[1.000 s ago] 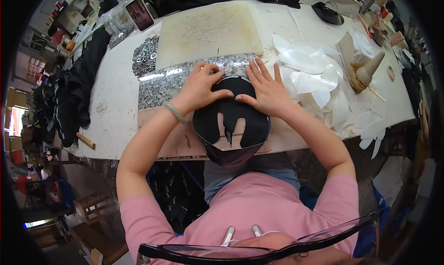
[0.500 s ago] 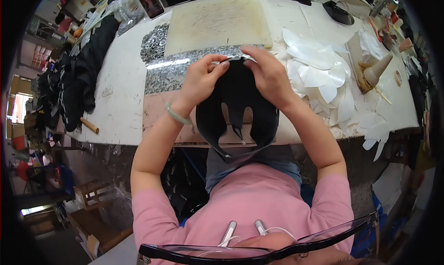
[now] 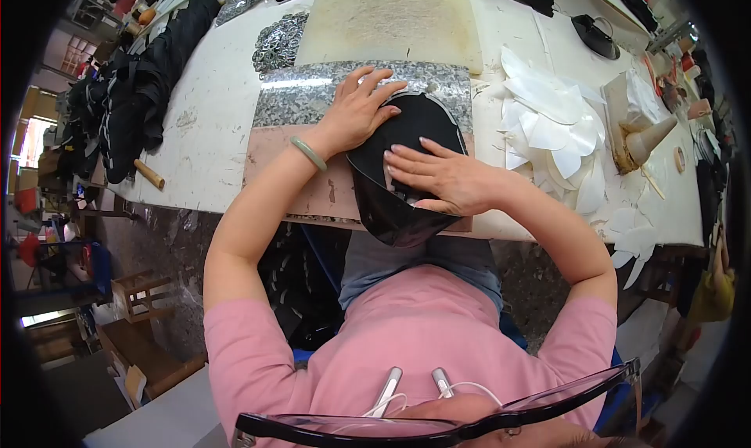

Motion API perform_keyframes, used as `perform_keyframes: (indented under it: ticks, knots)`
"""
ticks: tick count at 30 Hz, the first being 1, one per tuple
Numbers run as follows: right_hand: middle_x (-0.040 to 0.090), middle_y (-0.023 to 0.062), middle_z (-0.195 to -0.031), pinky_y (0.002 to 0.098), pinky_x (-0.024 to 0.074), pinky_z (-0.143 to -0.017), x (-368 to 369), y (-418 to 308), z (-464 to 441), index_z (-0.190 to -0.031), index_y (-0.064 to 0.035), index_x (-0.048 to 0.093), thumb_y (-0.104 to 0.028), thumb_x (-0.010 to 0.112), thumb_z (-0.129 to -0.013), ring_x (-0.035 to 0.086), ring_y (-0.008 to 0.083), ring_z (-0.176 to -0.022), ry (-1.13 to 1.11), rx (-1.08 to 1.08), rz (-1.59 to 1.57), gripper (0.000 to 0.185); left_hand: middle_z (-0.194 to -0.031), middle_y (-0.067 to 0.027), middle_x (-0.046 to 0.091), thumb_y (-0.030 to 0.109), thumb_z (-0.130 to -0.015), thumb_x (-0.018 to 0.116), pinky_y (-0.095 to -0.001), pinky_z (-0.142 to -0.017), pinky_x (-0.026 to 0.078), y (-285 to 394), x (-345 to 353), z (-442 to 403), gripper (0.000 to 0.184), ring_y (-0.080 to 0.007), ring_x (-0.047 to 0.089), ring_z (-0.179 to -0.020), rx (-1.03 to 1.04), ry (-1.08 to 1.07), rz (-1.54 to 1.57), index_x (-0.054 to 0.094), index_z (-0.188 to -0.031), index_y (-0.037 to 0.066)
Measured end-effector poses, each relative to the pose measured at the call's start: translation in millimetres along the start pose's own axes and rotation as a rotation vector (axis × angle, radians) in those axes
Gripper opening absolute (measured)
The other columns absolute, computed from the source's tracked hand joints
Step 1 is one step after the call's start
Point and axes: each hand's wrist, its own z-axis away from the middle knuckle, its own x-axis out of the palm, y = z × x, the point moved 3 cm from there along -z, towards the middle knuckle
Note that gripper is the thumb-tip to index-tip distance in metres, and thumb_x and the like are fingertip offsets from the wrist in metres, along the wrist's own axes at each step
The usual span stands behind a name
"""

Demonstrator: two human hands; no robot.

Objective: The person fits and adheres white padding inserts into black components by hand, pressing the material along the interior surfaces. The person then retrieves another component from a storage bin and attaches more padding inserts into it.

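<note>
A black shoe upper [image 3: 408, 127] with a pale strip along its far curved edge lies over the front of the worktable. Its glossy near part [image 3: 395, 217] hangs past the table edge. My left hand [image 3: 358, 110] rests at the upper's far left edge, fingers apart and thumb on the black material. Across the middle of the upper, my right hand [image 3: 450, 178] lies flat with fingers stretched out, hiding part of the cutouts. Beneath are a pinkish board [image 3: 274, 163] and a grey speckled slab [image 3: 293, 96].
White petal-shaped sheets [image 3: 551, 120] are piled at the right, near a glue-stained container [image 3: 622, 155] with a tan cone. A cream cutting board [image 3: 383, 26] and a heap of metal rings [image 3: 278, 45] lie farther back. Black pieces [image 3: 141, 80] and a wooden handle [image 3: 149, 174] are at the left.
Both hands have let go of their pinch on the far edge. My right hand has come nearer and flattened on the upper, which now lies flatter; my left hand has opened.
</note>
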Motion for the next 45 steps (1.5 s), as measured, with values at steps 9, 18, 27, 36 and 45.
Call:
perform_keyframes:
  ticks: [9,18,27,36,45]
  knots:
    - [0.065,0.0121,-0.121,0.0457,0.0079,-0.121,-19,9,41,-0.124,-0.0084,0.063,-0.034,0.057,-0.094,0.051,0.0248,-0.128,-0.037,-0.028,-0.942,0.04,-0.122,-0.0053,0.06,0.024,-0.091,0.063,-0.0464,-0.108,0.031,8,-25,15,0.031,-0.0296,0.037,-0.132,0.093,-0.165,0.417,0.061,-0.121,0.015]
    - [0.07,0.0033,-0.106,0.0297,0.0467,-0.087,-109,24,22,-0.12,-0.0049,0.062,-0.029,0.063,-0.093,0.061,0.0122,-0.095,1.139,0.364,-0.517,0.036,-0.118,-0.0105,0.062,0.007,-0.093,0.059,-0.0331,-0.095,0.049,67,-98,62,0.033,-0.0195,0.061,-0.11,-0.318,-0.006,1.661,0.052,-0.125,0.001]
    - [0.066,0.01,-0.112,0.0323,0.0468,-0.092,-74,-46,-35,-0.126,-0.0005,0.058,-0.018,0.08,-0.077,0.061,0.0173,-0.104,0.67,0.237,-0.623,0.057,-0.128,-0.0126,0.058,0.016,-0.1,0.049,-0.0392,-0.1,0.05,80,-80,74,0.036,-0.0238,0.059,-0.116,-0.419,0.584,2.21,0.043,-0.134,0.005]
    - [0.056,-0.003,-0.065,0.0219,0.0387,-0.054,-59,-51,-36,-0.072,-0.0031,0.061,-0.016,0.083,-0.074,0.047,0.0033,-0.062,0.724,0.201,-0.899,0.026,-0.118,-0.0108,0.064,0.003,-0.095,0.056,-0.0338,-0.094,0.052,94,-100,94,0.03,-0.02,0.063,-0.107,-0.472,0.93,1.817,0.053,-0.125,0.003]
    - [0.067,0.0048,-0.086,0.0264,0.0437,-0.068,-97,-74,-19,-0.093,-0.0026,0.067,-0.004,0.08,-0.072,0.061,0.0119,-0.079,0.744,0.026,-0.52,0.025,-0.125,-0.0123,0.06,0.007,-0.096,0.056,-0.0416,-0.103,0.047,125,-119,92,0.034,-0.025,0.058,-0.117,-0.202,0.853,1.734,0.051,-0.129,0.0]
